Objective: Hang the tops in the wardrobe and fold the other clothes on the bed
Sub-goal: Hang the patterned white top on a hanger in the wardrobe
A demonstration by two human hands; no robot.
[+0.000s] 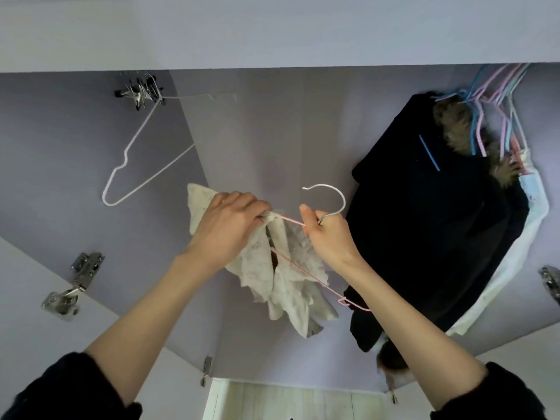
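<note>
Evidently the right hand is curled round the neck of the pink hanger, just under its silver hook, so that the hook stands free and points up toward the top of the wardrobe. That grip looks chosen to steer the hook onto a rail, though no rail can be made out. Left of the hook, the left hand pinches a bunch of the cream top against the hanger's shoulder, seemingly to stop the fabric sliding off while the hanger is raised. Both forearms reach up and forward, wrists bent slightly inward toward each other, dark sleeves pushed back to the elbows. The top droops below the hook, half gathered, with the hanger's lower bar showing bare to its right. Right of the hook hangs a dark coat under a cluster of coloured hangers. Far left of the hook, an empty white hanger dangles by a bunch of clips.
</note>
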